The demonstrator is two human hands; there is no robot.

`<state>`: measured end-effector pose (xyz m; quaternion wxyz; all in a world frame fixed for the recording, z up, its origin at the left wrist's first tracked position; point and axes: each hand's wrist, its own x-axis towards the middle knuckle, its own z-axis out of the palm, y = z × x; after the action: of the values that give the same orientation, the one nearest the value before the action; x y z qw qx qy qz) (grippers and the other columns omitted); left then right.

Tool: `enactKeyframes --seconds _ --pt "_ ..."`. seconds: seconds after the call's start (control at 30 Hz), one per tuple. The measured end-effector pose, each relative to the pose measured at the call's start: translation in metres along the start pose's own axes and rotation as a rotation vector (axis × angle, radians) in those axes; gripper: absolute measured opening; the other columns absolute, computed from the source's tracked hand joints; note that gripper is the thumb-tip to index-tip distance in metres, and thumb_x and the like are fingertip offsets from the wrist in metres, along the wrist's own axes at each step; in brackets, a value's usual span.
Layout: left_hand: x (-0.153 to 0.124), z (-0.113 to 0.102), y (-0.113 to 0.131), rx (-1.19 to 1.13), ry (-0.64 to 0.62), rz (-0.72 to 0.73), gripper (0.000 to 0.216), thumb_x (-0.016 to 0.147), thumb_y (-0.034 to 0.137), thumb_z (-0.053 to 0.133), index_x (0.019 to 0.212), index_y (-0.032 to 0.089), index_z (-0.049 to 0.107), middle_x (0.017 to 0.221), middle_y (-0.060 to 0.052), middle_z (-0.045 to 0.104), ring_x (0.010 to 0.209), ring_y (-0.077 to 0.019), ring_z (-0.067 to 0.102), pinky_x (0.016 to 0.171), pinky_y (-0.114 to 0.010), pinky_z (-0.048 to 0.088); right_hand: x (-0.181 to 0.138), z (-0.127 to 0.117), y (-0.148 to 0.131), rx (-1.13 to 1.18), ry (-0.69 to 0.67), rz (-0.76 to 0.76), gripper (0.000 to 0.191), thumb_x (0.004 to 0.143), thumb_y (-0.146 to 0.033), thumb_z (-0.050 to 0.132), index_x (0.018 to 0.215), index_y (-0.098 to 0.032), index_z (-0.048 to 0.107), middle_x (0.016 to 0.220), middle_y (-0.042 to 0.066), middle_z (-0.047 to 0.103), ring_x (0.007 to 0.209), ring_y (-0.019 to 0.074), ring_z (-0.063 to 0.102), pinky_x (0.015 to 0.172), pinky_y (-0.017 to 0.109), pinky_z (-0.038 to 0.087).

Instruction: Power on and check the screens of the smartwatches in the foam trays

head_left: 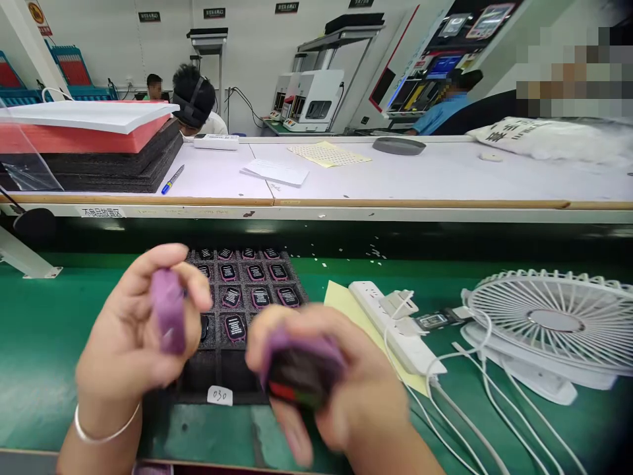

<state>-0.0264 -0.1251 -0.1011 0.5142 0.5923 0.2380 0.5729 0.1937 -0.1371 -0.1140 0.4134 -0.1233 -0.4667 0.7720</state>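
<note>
Purple-rimmed device (pixel 302 369) gripped in the right hand (pixel 363 389), fingers curled around the rim, overlapping the tray's near right corner in the head view; height above the bench hard to judge. Looks like a step of handling one item in each hand; likely calls next for a steady, gentle hold and for keeping both from knocking together.

Underneath, smooth green worktop (pixel 44 356), scuffed toward the front edge. At right, round white fan (pixel 555 320) with thin radiating ribs. In the middle, dark foam tray (pixel 250 398), matte and grainy, cut into square pockets. Just beside, slim white power strip (pixel 425 356), partly over yellow paper (pixel 341 297). In the left hand (pixel 123 330), pinched between thumb and bent fingers, purple piece (pixel 167 310), edge-on, rounded, too blurred to tell more. In the pockets, rounded-square devices (pixel 260 298) with white text on dark faces. Smallest, pale label (pixel 219 396) marked 030 at the tray's front.
</note>
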Motion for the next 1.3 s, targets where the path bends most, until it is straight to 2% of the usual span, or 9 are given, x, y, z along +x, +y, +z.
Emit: enactKeyframes --seconds 0.03,0.13,0.2,0.3,0.63,0.83,0.93,1.13,1.3 --pt "0.012 0.002 -0.006 0.009 -0.002 0.009 0.057 0.074 0.033 0.085 0.126 0.035 0.062 0.093 0.0 0.065 0.052 -0.0054 0.05 0.045 -0.018 0.045 0.009 -0.006 0.002 0.066 0.042 -0.025 0.051 0.074 -0.03 0.086 0.121 -0.032 0.067 0.112 0.005 0.074 0.063 0.0133 0.073 0.059 0.025 0.059" --pt "0.041 0.002 -0.031 0.187 0.17 0.032 0.055 0.074 0.016 0.08 0.125 0.025 0.061 0.099 -0.002 0.066 0.081 -0.0111 0.063 0.071 -0.02 0.054 0.035 -0.024 0.007 0.119 0.261 -0.035 0.051 0.077 -0.017 0.082 0.124 -0.028 0.065 0.115 0.005 0.075 0.076 0.0131 0.075 0.071 0.024 0.059" --pt "0.05 0.0 -0.048 0.26 0.213 -0.013 0.057 0.074 0.015 0.077 0.127 0.021 0.059 0.104 -0.004 0.067 0.088 -0.0128 0.064 0.076 -0.022 0.055 0.048 -0.037 0.009 0.132 0.365 -0.044 0.046 0.077 -0.016 0.08 0.12 -0.025 0.066 0.114 0.006 0.075 0.082 0.0137 0.074 0.074 0.025 0.058" --pt "0.054 0.001 -0.067 0.29 0.185 -0.092 0.058 0.073 0.018 0.074 0.128 0.019 0.056 0.104 -0.005 0.068 0.087 -0.0143 0.065 0.076 -0.024 0.056 0.058 -0.054 0.01 0.156 0.427 -0.074 0.033 0.085 -0.024 0.073 0.117 -0.023 0.067 0.108 0.008 0.076 0.075 0.013 0.07 0.069 0.026 0.055" --pt "0.056 0.008 -0.085 0.184 0.172 -0.126 0.067 0.072 0.016 0.075 0.135 0.021 0.051 0.107 -0.006 0.068 0.095 -0.0165 0.068 0.082 -0.026 0.057 0.068 -0.075 0.017 0.096 0.431 -0.12 0.024 0.091 -0.03 0.064 0.113 -0.022 0.068 0.09 0.005 0.075 0.061 0.0113 0.061 0.058 0.025 0.049" --pt "0.058 0.004 -0.086 0.071 0.181 -0.195 0.071 0.074 0.018 0.075 0.14 0.021 0.049 0.112 -0.007 0.067 0.073 -0.011 0.067 0.07 -0.026 0.059 0.069 -0.078 0.018 -0.004 0.44 -0.167 0.028 0.088 -0.034 0.069 0.112 -0.022 0.067 0.096 0.006 0.076 0.06 0.0126 0.065 0.056 0.025 0.048" --pt "0.059 0.002 -0.086 0.044 0.179 -0.192 0.075 0.073 0.018 0.077 0.143 0.02 0.047 0.109 -0.006 0.068 0.073 -0.0112 0.069 0.069 -0.025 0.059 0.069 -0.078 0.018 -0.036 0.432 -0.165 0.027 0.088 -0.036 0.067 0.111 -0.022 0.067 0.096 0.006 0.076 0.06 0.013 0.065 0.057 0.026 0.049" --pt "0.059 -0.001 -0.087 0.049 0.14 -0.182 0.068 0.075 0.017 0.075 0.139 0.019 0.052 0.116 -0.009 0.069 0.075 -0.0117 0.071 0.074 -0.027 0.06 0.07 -0.081 0.02 -0.056 0.442 -0.161 0.024 0.089 -0.034 0.063 0.109 -0.022 0.065 0.095 0.005 0.075 0.061 0.0137 0.065 0.06 0.028 0.05" --pt "0.06 -0.003 -0.087 0.087 0.134 -0.166 0.062 0.075 0.016 0.073 0.135 0.019 0.055 0.111 -0.007 0.07 0.074 -0.0118 0.07 0.075 -0.028 0.061 0.07 -0.079 0.023 -0.088 0.464 -0.172 0.025 0.089 -0.035 0.063 0.109 -0.021 0.066 0.082 0.002 0.071 0.06 0.0148 0.064 0.058 0.03 0.05"
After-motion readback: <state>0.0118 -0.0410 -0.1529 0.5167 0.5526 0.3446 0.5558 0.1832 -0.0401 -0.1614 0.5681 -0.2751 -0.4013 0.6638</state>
